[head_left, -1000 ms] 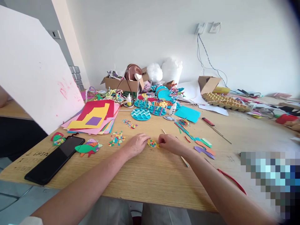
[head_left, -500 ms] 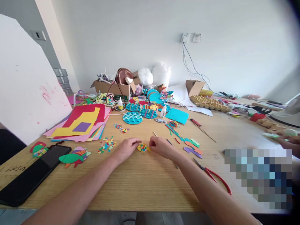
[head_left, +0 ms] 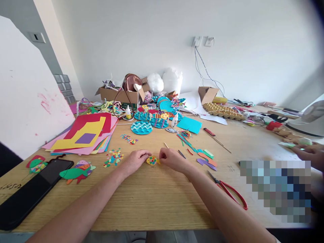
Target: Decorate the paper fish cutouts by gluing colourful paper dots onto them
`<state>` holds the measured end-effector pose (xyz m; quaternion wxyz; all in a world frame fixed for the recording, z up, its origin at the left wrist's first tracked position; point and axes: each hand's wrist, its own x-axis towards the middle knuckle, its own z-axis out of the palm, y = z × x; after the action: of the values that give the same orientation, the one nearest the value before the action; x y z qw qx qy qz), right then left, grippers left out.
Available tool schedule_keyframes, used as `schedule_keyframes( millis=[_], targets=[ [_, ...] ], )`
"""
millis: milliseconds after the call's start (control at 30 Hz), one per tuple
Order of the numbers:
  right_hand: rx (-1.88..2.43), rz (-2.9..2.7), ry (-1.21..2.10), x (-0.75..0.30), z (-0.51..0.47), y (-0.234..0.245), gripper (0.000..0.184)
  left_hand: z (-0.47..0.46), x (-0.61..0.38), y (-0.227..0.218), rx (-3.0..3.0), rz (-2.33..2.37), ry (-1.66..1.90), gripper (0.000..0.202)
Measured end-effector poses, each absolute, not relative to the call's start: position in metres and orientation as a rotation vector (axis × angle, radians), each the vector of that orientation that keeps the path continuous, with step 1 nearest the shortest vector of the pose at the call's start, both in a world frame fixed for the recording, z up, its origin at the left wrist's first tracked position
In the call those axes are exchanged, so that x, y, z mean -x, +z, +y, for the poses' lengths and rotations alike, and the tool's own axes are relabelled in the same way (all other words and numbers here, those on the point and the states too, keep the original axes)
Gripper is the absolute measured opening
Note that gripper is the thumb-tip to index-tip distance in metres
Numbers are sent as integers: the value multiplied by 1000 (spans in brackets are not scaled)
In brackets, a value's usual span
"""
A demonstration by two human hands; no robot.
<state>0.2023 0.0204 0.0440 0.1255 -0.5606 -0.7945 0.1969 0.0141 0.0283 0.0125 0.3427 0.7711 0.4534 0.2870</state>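
A small yellow paper fish (head_left: 152, 160) with red, green and orange dots lies on the table between my hands. My left hand (head_left: 136, 162) has its fingertips together on the fish's head end. At the tail end, my right hand (head_left: 172, 160) is closed, with thumb and index finger pinching the yellow tail; part of the tail is hidden. Loose coloured paper dots (head_left: 113, 158) are scattered left of my left hand. Just beyond the right hand lie a light wooden stick (head_left: 166, 145) and a dark, pen-like tool (head_left: 181, 154), partly covered.
Red-handled scissors (head_left: 231, 193) lie to the right, near paper scraps (head_left: 207, 160). On the left are a black phone (head_left: 35, 190), green paper fish (head_left: 76, 172) and stacked coloured sheets (head_left: 83, 135). Glue bottles (head_left: 174, 120) and blue wave pieces (head_left: 141, 127) stand behind. Another person's hand (head_left: 310, 152) is far right.
The view has shifted slightly. Both hands stay at the fish, with only slight finger movement; the right hand covers more of the dark pen-like tool.
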Motion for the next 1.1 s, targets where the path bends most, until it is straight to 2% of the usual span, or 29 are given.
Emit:
schedule_keyframes(
  millis=[467, 700, 1100],
  targets=[
    [1617, -2276, 564, -205, 23, 43, 12, 36, -10, 12, -1939, 1159, 617, 26],
    [1584, -2265, 590, -207, 29, 38, 12, 35, -7, 12, -1953, 1145, 609, 33],
    [1593, -2247, 620, -210, 33, 31, 10, 35, -10, 12, -2039, 1260, 558, 20]
  ],
)
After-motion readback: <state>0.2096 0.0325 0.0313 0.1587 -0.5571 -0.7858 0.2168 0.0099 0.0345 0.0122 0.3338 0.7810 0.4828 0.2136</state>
